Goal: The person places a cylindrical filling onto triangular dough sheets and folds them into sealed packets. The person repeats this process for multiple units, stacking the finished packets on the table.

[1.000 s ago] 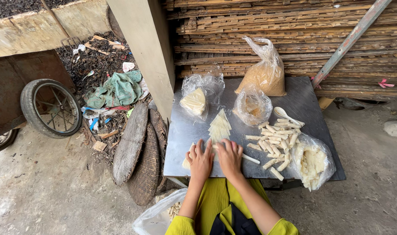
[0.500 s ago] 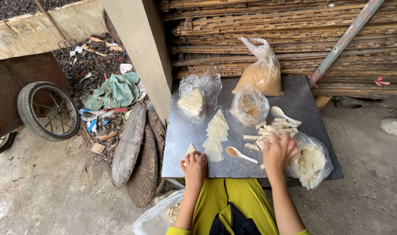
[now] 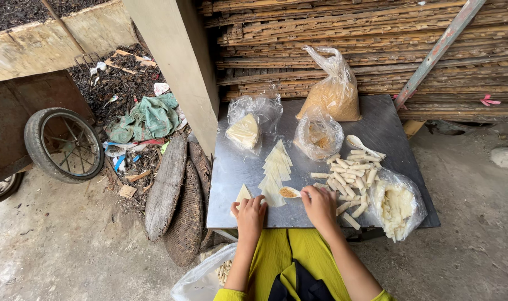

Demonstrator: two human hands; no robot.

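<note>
Right hand [image 3: 319, 204] back from the roll pile [image 3: 351, 177], now holding a filled spoon [image 3: 290, 193] beside the wrapper row [image 3: 275, 174]; left hand [image 3: 250, 214] pressing a single wrapper [image 3: 242, 196].

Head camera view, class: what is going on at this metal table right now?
A person in a yellow top sits at a metal table. The left hand presses on a triangular wrapper, while the right hand holds a spoon loaded with brownish filling. A row of wrappers lies fanned out just beyond, with a pile of finished rolls to the right, between plastic bags.
</note>
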